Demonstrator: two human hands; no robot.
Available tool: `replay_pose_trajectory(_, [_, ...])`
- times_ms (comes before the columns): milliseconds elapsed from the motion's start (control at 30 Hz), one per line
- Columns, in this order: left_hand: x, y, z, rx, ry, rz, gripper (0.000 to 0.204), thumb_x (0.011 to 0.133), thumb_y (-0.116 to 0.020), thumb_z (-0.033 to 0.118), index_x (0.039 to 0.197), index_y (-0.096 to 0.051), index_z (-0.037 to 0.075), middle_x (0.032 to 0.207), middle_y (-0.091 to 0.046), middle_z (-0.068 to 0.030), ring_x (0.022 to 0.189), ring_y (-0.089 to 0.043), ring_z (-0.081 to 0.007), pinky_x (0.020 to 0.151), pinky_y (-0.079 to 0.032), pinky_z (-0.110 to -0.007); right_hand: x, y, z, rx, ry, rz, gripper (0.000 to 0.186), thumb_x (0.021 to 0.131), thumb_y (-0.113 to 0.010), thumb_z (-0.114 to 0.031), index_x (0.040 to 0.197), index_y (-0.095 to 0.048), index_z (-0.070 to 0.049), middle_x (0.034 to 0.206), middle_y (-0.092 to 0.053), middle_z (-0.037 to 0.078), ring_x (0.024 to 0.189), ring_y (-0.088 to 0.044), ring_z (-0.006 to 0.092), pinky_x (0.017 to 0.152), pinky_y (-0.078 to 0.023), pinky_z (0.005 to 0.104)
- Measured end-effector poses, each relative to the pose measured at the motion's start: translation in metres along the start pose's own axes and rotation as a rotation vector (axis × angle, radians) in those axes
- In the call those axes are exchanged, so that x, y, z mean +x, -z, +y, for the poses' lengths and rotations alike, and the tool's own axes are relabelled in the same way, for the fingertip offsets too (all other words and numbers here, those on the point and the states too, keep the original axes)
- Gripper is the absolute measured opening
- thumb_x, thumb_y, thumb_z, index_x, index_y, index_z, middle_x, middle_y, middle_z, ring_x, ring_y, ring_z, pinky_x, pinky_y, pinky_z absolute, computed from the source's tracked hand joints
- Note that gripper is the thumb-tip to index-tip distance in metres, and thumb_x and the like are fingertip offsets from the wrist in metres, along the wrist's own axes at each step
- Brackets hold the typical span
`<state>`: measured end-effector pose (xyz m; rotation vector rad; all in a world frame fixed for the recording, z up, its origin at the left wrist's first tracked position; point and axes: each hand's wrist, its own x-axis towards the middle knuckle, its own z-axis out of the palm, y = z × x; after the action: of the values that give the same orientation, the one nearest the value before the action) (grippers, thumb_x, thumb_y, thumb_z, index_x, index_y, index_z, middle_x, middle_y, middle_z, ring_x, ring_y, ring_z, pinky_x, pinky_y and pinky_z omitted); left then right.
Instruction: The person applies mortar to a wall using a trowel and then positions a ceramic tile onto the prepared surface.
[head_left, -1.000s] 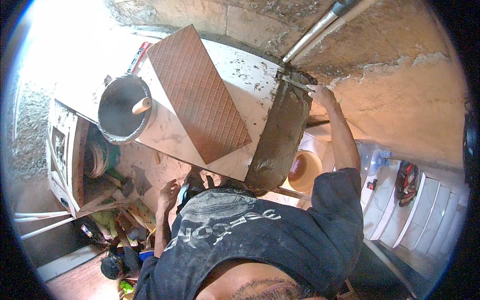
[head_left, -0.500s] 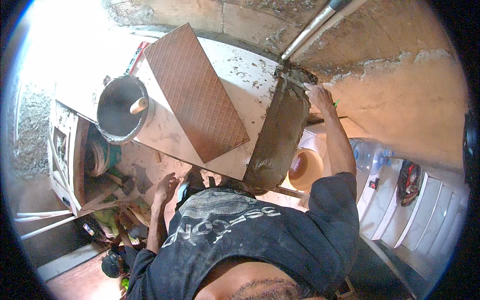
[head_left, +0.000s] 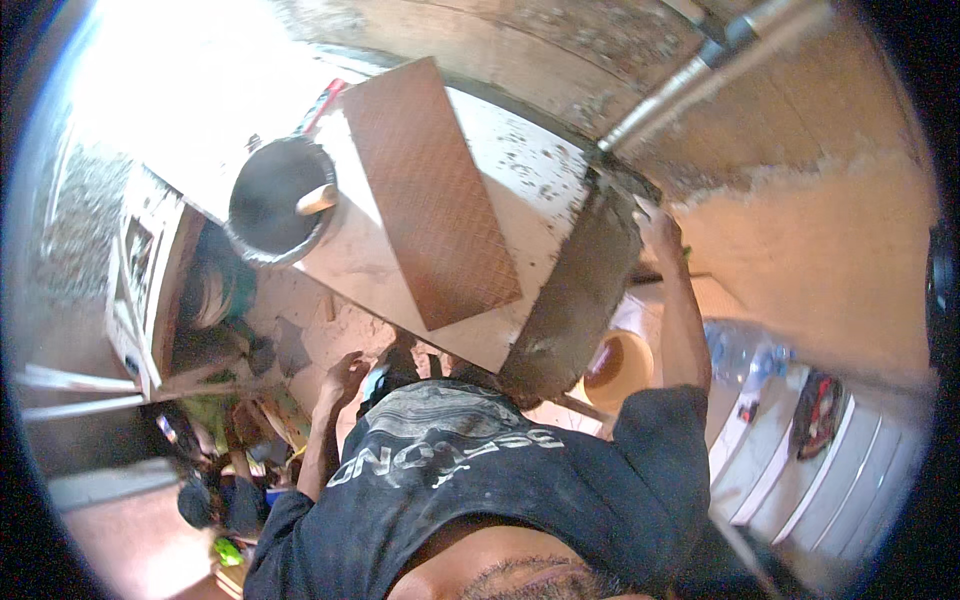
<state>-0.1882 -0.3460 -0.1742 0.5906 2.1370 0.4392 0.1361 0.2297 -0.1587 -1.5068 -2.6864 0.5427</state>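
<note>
My right hand point(head_left: 660, 234) reaches out to the far right end of a white-topped counter point(head_left: 500, 345). Its fingers are closed round a trowel, mostly hidden and blurred now, at the edge of a strip of wet grey mortar point(head_left: 565, 300). My left hand point(head_left: 346, 374) hangs low beside my body, fingers loosely apart, holding nothing. A brown tile point(head_left: 435, 200), its ridged grid side up, lies slantwise on the counter. Left of it stands a dark, mortar-crusted bucket point(head_left: 275, 205) with a wooden handle point(head_left: 317, 199) sticking out.
A yellowish bucket point(head_left: 632, 365) stands below the mortared end. To the right are a clear plastic bottle point(head_left: 735, 350), a red-and-black bag point(head_left: 818, 415) and stacked pale tiles point(head_left: 820, 480). A pipe point(head_left: 670, 95) leans at the wall. Another person point(head_left: 215, 500) is at lower left.
The whole view has shifted and tilted slightly. My right hand has drawn a little nearer along the mortar's edge, and the trowel's blade shows less. My left hand stays low.
</note>
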Motion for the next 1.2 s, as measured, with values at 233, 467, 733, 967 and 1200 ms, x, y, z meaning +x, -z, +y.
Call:
replay_pose_trajectory(233, [0.001, 0.006, -0.006, -0.046, 0.054, 0.045, 0.050, 0.086, -0.054, 0.041, 0.121, -0.051, 0.006, 0.110, -0.061, -0.0164, 0.098, -0.061, -0.0291, 0.084, -0.047, -0.038, -0.013, 0.022, -0.093, 0.178, 0.239, 0.147, 0.041, 0.085, -0.052, -0.026, 0.121, -0.053, -0.007, 0.117, -0.057, 0.018, 0.106, -0.055, 0.0344, 0.091, -0.041, 0.0389])
replay_pose_trajectory(467, [0.023, 0.035, -0.007, -0.435, -0.041, 0.104, 0.048, 0.087, -0.053, 0.042, 0.117, -0.055, 0.004, 0.115, -0.059, -0.0153, 0.106, -0.056, -0.0263, 0.089, -0.043, -0.035, -0.031, 0.053, -0.213, 0.205, 0.280, 0.040, 0.035, 0.086, -0.051, -0.017, 0.117, -0.055, -0.001, 0.101, -0.063, 0.013, 0.091, -0.058, 0.0230, 0.083, -0.043, 0.0325])
replay_pose_trajectory(733, [0.049, 0.067, -0.051, -0.511, -0.181, 0.146, 0.040, 0.090, -0.053, 0.030, 0.117, -0.053, 0.000, 0.100, -0.061, -0.0085, 0.087, -0.057, -0.0167, 0.078, -0.045, -0.029, -0.051, 0.041, -0.318, 0.366, 0.444, -0.033, 0.032, 0.086, -0.054, -0.013, 0.115, -0.057, 0.000, 0.091, -0.062, 0.006, 0.079, -0.055, 0.0132, 0.073, -0.045, 0.0283])
replay_pose_trajectory(967, [0.069, 0.076, -0.079, -0.614, -0.062, -0.064, 0.039, 0.091, -0.052, 0.029, 0.118, -0.053, 0.000, 0.102, -0.062, -0.0077, 0.087, -0.058, -0.0148, 0.074, -0.046, -0.028, -0.155, -0.007, -0.294, 0.683, -0.067, 0.116, 0.029, 0.085, -0.059, -0.019, 0.107, -0.059, 0.001, 0.083, -0.060, 0.001, 0.076, -0.053, 0.0103, 0.069, -0.044, 0.0251])
replay_pose_trajectory(1200, [0.128, 0.094, -0.093, -0.321, -0.143, -0.391, 0.044, 0.089, -0.053, 0.030, 0.120, -0.051, -0.002, 0.097, -0.063, -0.0073, 0.082, -0.059, -0.0150, 0.071, -0.046, -0.028, -0.332, -0.072, -0.281, 0.491, -0.587, 0.454, 0.039, 0.086, -0.057, -0.023, 0.117, -0.055, 0.000, 0.087, -0.061, 0.010, 0.078, -0.055, 0.0163, 0.072, -0.045, 0.0293])
